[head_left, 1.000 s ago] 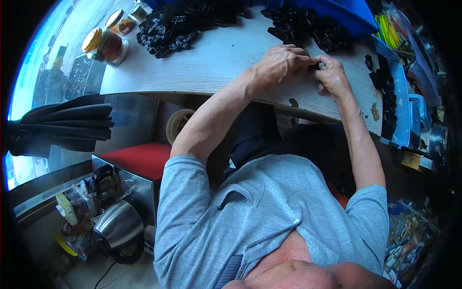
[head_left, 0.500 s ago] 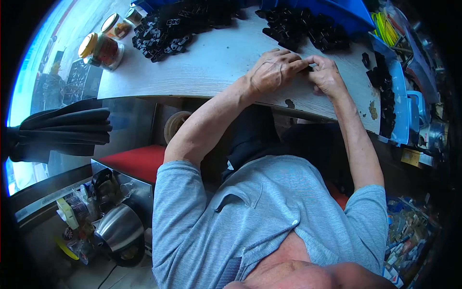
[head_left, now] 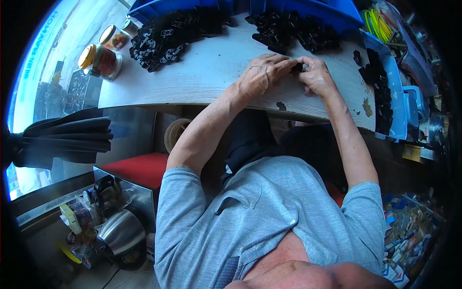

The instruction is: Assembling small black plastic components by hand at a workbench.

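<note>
Over the white tabletop (head_left: 202, 72), near its front edge, my two hands meet around a small black plastic part (head_left: 297, 68). My left hand (head_left: 262, 76) has its fingers bent and closed on it from the left. From the other side, my right hand (head_left: 316, 77) pinches the same part between thumb and curled fingers. Most of the part is hidden by the fingers, so its exact kind does not show. Just beyond my hands lies a pile of similar black plastic parts (head_left: 313, 37). A larger heap of black parts (head_left: 156, 45) spreads across the back left.
Blue bins (head_left: 332, 10) line the table's back. A light-blue bin (head_left: 398, 113) stands at the right edge, beside more black parts (head_left: 382, 89). Lidded jars (head_left: 106, 63) stand at the left corner. A metal kettle (head_left: 122, 227) sits low on the left; a yellow cable coil (head_left: 377, 25) lies far right.
The whole view has shifted slightly, so the table and piles sit a little differently in the picture. Both hands stay together at the black part; its dark surface shows a bit more between the fingers.
</note>
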Available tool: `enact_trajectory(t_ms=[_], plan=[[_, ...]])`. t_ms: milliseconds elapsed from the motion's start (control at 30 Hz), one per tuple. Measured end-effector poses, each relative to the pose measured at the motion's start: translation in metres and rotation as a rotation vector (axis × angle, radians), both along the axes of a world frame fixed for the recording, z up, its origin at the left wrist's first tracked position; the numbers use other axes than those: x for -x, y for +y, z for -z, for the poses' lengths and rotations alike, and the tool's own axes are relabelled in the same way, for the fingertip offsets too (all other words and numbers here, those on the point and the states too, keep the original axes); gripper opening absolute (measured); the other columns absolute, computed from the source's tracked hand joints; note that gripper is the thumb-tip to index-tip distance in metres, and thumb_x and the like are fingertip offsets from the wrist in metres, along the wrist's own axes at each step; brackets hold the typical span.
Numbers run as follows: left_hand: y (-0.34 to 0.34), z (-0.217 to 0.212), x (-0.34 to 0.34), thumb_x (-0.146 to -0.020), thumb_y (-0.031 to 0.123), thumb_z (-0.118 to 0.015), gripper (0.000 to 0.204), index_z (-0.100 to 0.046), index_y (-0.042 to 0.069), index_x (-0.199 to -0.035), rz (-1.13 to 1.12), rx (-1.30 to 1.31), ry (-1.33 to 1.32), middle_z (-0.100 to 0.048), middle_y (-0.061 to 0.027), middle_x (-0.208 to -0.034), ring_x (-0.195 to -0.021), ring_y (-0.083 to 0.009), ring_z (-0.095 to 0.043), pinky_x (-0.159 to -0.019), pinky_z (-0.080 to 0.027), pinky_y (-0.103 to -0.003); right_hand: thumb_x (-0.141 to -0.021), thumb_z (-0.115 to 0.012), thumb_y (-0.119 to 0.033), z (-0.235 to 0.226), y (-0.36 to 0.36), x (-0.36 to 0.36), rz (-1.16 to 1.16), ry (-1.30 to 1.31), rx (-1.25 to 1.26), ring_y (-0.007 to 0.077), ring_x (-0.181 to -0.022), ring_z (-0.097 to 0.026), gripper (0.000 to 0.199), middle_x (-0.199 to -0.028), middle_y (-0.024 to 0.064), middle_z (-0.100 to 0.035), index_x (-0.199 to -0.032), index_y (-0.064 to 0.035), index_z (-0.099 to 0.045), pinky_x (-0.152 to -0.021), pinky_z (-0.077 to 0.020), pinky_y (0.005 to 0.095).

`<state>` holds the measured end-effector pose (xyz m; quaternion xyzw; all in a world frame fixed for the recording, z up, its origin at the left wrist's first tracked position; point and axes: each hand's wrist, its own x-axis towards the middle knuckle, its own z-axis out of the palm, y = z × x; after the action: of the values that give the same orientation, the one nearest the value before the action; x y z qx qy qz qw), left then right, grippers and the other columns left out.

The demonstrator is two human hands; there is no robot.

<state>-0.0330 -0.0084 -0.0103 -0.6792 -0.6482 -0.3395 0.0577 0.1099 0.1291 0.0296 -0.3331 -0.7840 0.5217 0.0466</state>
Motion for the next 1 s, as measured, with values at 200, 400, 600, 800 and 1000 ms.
enact_trajectory(t_ms=[200, 400, 600, 800, 1000], plan=[[0.001, 0.002, 0.001, -0.089, 0.005, -0.072, 0.051, -0.062, 0.016, -0.138, 0.004, -0.017, 0.13, -0.069, -0.013, -0.123, -0.113, -0.0305, -0.068, -0.104, -0.054, -0.041, -0.079, -0.058, 0.005, -0.002, -0.006, 0.0, 0.041, 0.056, -0.001, 0.0095, -0.041, -0.043, 0.034, -0.06, -0.0012, -0.05, -0.112, -0.0024, -0.064, -0.038, -0.0314, 0.0269], [0.002, 0.003, 0.002, -0.089, 0.006, -0.072, 0.055, -0.06, 0.018, -0.141, 0.007, 0.018, 0.141, -0.069, -0.0123, -0.125, -0.115, -0.0303, -0.067, -0.103, -0.054, -0.04, -0.081, -0.064, 0.001, -0.002, -0.005, -0.001, 0.019, 0.039, 0.0, 0.0087, -0.041, -0.042, 0.028, -0.057, -0.0032, -0.048, -0.109, -0.0017, -0.066, -0.038, -0.0317, 0.0269], [-0.008, 0.001, -0.008, -0.093, 0.012, -0.064, 0.045, -0.063, 0.019, -0.137, -0.092, 0.107, 0.211, -0.065, -0.0096, -0.134, -0.126, -0.0311, -0.058, -0.11, -0.047, -0.042, -0.083, -0.066, -0.001, 0.001, -0.006, 0.001, 0.028, 0.046, -0.013, 0.0072, -0.041, -0.04, 0.026, -0.057, -0.005, -0.045, -0.108, -0.0017, -0.066, -0.038, -0.0316, 0.0264], [-0.008, -0.003, -0.009, -0.088, 0.007, -0.063, 0.046, -0.066, 0.015, -0.133, -0.116, -0.045, 0.235, -0.067, -0.0132, -0.127, -0.122, -0.0323, -0.059, -0.102, -0.049, -0.044, -0.084, -0.07, -0.005, 0.001, -0.002, -0.001, 0.035, 0.041, 0.04, 0.0067, -0.041, -0.038, 0.028, -0.056, -0.0055, -0.044, -0.111, -0.0015, -0.066, -0.038, -0.0308, 0.0257], [-0.035, -0.009, 0.079, -0.084, 0.002, -0.061, 0.038, -0.072, 0.016, -0.118, -0.742, -0.132, 0.29, -0.07, -0.0112, -0.113, -0.104, -0.0331, -0.064, -0.082, -0.056, -0.043, -0.083, -0.079, -0.015, 0.001, -0.006, -0.004, 0.034, 0.041, -0.063, 0.0097, -0.044, -0.049, 0.039, -0.066, 0.0025, -0.059, -0.118, -0.004, -0.067, -0.043, -0.0431, 0.0244]])
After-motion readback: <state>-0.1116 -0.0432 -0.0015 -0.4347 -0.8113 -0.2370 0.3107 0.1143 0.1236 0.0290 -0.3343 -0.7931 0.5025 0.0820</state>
